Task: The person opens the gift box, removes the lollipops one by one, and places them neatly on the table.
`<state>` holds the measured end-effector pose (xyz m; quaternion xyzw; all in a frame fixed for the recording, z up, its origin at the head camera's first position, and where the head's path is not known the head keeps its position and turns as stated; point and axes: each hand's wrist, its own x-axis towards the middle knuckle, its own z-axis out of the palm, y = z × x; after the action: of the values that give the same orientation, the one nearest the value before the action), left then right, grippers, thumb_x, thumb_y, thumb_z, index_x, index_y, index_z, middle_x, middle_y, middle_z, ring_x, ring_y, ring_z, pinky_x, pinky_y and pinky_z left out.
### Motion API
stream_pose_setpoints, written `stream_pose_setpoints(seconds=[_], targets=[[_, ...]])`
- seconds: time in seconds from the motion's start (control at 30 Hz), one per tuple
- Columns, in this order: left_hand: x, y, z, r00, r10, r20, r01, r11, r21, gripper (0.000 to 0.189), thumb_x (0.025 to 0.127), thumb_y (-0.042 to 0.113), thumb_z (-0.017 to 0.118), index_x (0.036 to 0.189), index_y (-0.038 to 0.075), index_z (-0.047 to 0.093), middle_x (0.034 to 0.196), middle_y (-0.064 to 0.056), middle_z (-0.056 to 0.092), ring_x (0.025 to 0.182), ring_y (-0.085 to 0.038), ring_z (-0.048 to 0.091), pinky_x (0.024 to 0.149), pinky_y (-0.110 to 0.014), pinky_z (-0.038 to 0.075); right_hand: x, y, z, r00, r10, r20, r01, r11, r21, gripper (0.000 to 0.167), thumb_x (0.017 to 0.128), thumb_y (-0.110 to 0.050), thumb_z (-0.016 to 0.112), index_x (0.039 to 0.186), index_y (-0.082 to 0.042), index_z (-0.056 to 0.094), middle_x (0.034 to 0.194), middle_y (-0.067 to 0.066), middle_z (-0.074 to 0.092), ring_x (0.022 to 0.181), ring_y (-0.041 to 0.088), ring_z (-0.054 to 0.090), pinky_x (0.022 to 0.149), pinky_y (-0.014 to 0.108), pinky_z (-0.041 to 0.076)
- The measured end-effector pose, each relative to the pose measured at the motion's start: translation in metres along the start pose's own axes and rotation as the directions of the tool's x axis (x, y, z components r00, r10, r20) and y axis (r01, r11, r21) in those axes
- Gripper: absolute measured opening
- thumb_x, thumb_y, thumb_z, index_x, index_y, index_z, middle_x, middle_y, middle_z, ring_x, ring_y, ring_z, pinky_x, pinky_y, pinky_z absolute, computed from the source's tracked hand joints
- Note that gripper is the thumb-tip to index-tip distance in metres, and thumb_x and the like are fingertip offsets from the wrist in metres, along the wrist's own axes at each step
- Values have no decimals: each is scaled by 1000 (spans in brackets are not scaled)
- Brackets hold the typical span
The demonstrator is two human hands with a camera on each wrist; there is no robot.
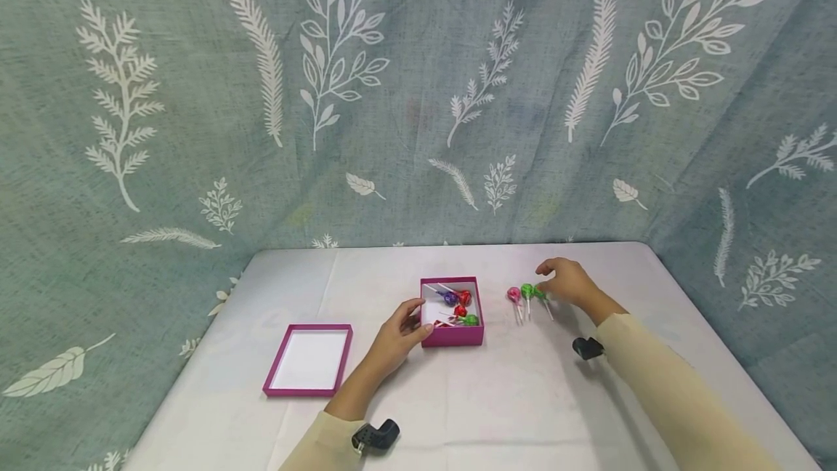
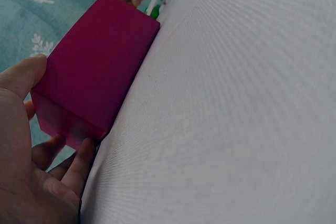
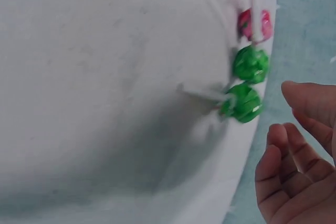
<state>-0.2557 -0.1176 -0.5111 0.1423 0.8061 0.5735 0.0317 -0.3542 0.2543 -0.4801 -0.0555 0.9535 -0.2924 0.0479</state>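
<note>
A magenta box [image 1: 453, 337] with a white inside holds several wrapped lollipops, among them a purple one [image 1: 451, 299], a red one [image 1: 465, 297] and a green one [image 1: 470, 320]. My left hand [image 1: 395, 336] grips its left side, thumb at the front corner and fingers along the side wall [image 2: 65, 121]. Right of the box, a pink lollipop [image 1: 514, 294] and two green lollipops [image 1: 527, 291] lie in a row, sticks toward me. Beside the rightmost green lollipop [image 3: 245, 103] is my right hand [image 1: 567, 282], its thumb and fingers apart with nothing between them.
A magenta-rimmed lid [image 1: 308, 387] lies on the left of the white-covered table [image 1: 497, 413], its white inside up. Behind the table's far edge hangs a blue-green curtain [image 1: 405, 187] with white leaf prints. A black wrist camera [image 1: 375, 435] sits on the left sleeve.
</note>
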Motion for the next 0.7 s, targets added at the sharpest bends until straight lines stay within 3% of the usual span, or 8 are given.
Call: stream_pose_setpoints(seconds=[0.5, 0.7], targets=[[0, 0, 0, 1000, -7, -5, 7, 1000, -6, 57, 92, 23, 69, 143, 12, 45, 148, -25, 38, 130, -38, 45, 103, -47, 42, 5, -52, 7, 989, -141, 44, 144, 988, -60, 30, 87, -13, 73, 115, -3, 68, 113, 13, 64, 94, 24, 61, 79, 40, 54], [4, -10, 3, 1000, -4, -17, 4, 1000, -9, 59, 92, 27, 69, 143, 12, 45, 148, -24, 38, 130, -38, 45, 105, -48, 40, 8, -74, 13, 981, -185, 66, 188, 981, -41, 29, 86, -12, 74, 114, -6, 69, 110, 11, 66, 88, 19, 62, 75, 36, 56]])
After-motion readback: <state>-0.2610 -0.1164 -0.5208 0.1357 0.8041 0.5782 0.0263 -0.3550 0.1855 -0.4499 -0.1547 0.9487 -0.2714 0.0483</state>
